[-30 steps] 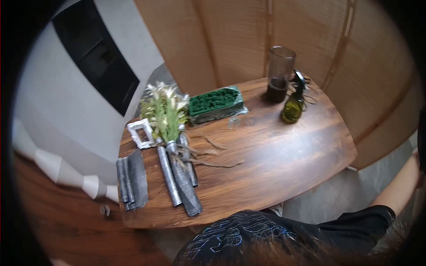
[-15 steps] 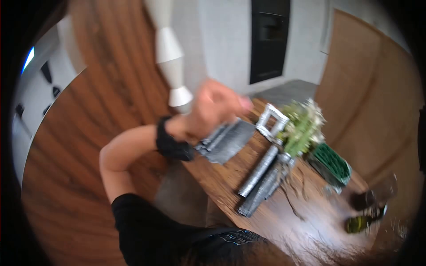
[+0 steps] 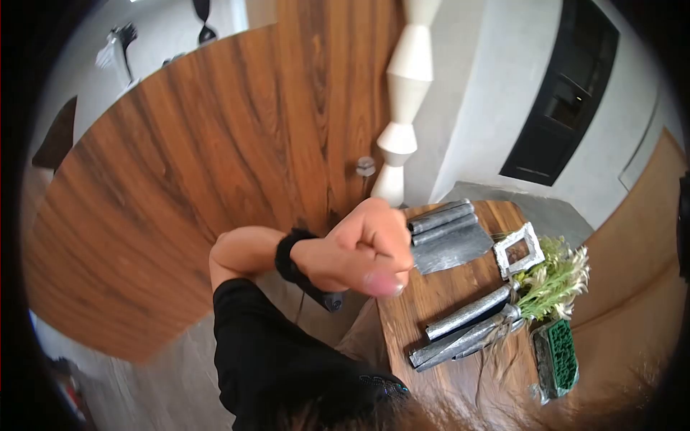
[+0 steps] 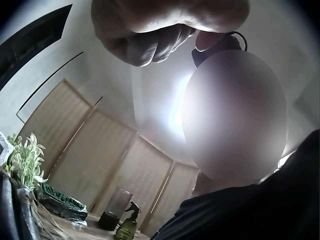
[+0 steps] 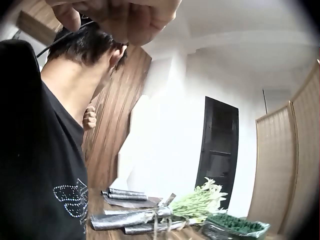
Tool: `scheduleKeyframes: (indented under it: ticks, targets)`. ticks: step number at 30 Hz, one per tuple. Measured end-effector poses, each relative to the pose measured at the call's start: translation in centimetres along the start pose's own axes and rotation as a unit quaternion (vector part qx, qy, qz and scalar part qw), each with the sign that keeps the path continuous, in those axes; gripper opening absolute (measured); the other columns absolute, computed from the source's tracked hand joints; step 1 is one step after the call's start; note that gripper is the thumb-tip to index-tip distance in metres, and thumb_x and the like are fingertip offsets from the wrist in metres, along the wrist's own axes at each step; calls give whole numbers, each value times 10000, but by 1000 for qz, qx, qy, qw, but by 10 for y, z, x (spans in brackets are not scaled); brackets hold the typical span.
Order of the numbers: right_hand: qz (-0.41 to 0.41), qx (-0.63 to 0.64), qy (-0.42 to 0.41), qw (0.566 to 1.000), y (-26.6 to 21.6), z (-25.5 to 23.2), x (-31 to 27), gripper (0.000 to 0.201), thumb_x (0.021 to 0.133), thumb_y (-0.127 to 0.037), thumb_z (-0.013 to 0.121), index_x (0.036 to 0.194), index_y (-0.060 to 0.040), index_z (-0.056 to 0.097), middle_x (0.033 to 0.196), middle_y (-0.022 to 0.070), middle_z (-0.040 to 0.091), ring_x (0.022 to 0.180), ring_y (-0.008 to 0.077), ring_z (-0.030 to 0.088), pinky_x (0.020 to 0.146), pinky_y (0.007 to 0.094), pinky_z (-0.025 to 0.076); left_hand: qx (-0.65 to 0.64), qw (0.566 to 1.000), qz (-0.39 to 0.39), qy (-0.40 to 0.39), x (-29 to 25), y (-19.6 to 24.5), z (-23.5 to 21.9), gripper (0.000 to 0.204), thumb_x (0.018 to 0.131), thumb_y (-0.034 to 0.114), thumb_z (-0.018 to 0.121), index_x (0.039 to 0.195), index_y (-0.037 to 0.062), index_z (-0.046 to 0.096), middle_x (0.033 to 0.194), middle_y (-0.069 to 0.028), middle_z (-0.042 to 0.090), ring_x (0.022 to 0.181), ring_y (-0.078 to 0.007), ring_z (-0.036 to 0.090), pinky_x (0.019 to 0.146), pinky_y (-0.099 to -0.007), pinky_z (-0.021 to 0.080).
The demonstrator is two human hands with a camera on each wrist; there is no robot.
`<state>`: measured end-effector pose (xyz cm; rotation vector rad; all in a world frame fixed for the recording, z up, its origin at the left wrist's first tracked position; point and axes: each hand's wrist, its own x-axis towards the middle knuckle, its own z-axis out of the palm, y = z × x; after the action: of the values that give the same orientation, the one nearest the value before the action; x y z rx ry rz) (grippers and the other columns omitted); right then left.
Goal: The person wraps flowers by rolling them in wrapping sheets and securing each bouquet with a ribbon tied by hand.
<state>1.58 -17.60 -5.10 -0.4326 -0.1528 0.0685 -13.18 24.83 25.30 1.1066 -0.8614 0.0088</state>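
Observation:
My left hand (image 3: pixel 359 255) is raised close in front of my head, with a black band on its wrist. Its fingers are curled into a fist, the thumb lies against the index finger, and I see nothing inside. In the left wrist view the same curled fingers (image 4: pixel 165 25) sit beside a dark device (image 4: pixel 217 50) at my head. My right hand (image 5: pixel 117 15) is up by my hair, outside the head view. Its fingers are curled where a thin black strap (image 5: pixel 60 37) ends. Both hands are well above the wooden table (image 3: pixel 431 302).
The table holds silver rolls and a sheet (image 3: pixel 447 233), a white frame (image 3: pixel 519 249), flowers (image 3: pixel 553 284) with silver-wrapped stems (image 3: pixel 467 316) and a green foam block (image 3: pixel 557 352). A glass vase (image 4: pixel 114 207) and a spray bottle (image 4: pixel 127 227) stand farther off. A wood-panelled wall (image 3: pixel 215 158) is at left.
My view has swung left, away from the table and toward the wood wall. My left hand came up from out of sight, passed over the silver sheets, and now hangs closer, curled.

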Motion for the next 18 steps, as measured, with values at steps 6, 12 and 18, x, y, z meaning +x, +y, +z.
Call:
scheduleKeyframes:
  ticks: [6,12,18]
  targets:
    - [96,-16,-41,994,11,14,-8,358,925,-258,436,588,-140,405,506,8,404,408,133,344,409,267,278,-170,974,-100,107,-36,-24,-1,482,860,161,520,522,105,181,462,34,152,369,-99,133,377,-277,109]
    - [145,-14,-63,987,12,21,-40,375,924,-264,438,571,-145,397,488,4,391,390,126,328,393,263,266,-348,896,-259,92,-50,-105,19,475,911,257,440,508,162,207,449,65,191,363,-61,154,357,-247,119]
    - [127,-20,-64,990,-23,29,-96,392,923,-270,441,554,-150,388,471,1,378,371,120,312,377,258,253,-443,823,-338,-110,-18,-181,64,503,882,426,445,489,220,208,441,96,155,347,-48,126,344,-230,100]
